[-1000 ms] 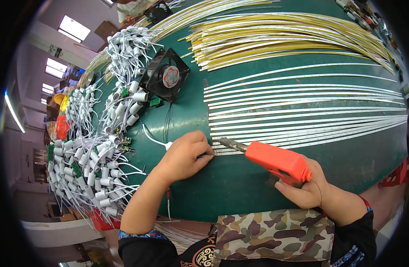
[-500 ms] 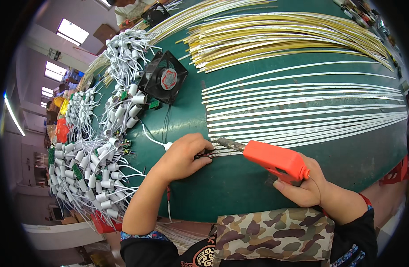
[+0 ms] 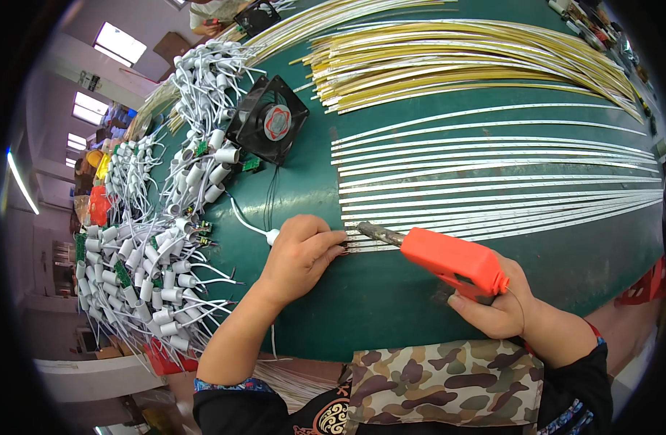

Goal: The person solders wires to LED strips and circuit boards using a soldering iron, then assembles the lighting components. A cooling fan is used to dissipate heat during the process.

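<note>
My right hand (image 3: 508, 307) is wrapped round a red soldering gun (image 3: 449, 259). Its dark metal tip points left, at or just above the left ends of the white LED strips (image 3: 485, 180) laid out in a row on the table. At the ends of the nearest strips, my left hand (image 3: 296, 259) is closed, thumb and fingers pinching thin wires (image 3: 344, 246). A white lamp cap (image 3: 272, 237) with a white cord shows beside the back of that hand. Most of what lies in the palm is hidden.
A black square fan (image 3: 267, 122) stands on the green table (image 3: 391, 308) beyond my left hand. Heaps of white lamp caps (image 3: 141, 283) with cords and circuit boards cover the left side. Yellow and white strips (image 3: 463, 61) lie bundled at the back. Another person's hand (image 3: 213, 29) shows far left.
My left fingers have closed more tightly at the strip ends, and less of the wires shows. The soldering gun has shifted very slightly right.
</note>
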Tool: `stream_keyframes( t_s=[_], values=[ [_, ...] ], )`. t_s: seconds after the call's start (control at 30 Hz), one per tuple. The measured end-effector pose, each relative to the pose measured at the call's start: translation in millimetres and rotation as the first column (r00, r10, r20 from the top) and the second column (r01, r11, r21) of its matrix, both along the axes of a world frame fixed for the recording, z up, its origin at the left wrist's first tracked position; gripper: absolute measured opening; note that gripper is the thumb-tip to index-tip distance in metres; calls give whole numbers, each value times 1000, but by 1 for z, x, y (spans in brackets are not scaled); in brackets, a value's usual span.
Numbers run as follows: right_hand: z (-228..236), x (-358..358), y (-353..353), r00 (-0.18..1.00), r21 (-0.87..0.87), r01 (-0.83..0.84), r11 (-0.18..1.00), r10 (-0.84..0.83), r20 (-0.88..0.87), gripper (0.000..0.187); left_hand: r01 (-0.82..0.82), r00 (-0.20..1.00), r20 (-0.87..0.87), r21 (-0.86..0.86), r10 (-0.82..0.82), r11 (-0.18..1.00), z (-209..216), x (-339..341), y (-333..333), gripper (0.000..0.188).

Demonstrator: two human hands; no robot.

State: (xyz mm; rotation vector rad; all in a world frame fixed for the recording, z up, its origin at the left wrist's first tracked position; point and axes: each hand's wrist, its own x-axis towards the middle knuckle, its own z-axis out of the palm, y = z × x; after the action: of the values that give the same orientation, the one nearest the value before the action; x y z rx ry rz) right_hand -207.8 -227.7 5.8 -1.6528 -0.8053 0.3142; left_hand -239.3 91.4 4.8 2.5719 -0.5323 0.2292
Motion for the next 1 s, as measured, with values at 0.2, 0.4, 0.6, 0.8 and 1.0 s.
stream_keyframes(
  t_s=[0.2,0.4,0.6,0.8,1.0],
  values=[
    [-2,-2,2,998,7,2,1000,-2,-55,47,37,993,110,50,-43,998,-3,-4,3,22],
    [-1,-2,3,999,-12,5,1000,-5,-38,45,60,992,107,81,-68,995,-3,-5,3,24],
    [2,-1,2,998,-57,-28,998,25,-59,45,118,988,79,152,-131,981,-1,-6,5,27],
    [-7,-5,4,997,-21,-20,1000,18,-72,47,129,986,84,150,-143,980,1,-2,0,20],
    [-2,-5,7,999,-57,-51,997,51,11,49,123,984,115,138,-139,983,0,-1,0,12]
  ],
)
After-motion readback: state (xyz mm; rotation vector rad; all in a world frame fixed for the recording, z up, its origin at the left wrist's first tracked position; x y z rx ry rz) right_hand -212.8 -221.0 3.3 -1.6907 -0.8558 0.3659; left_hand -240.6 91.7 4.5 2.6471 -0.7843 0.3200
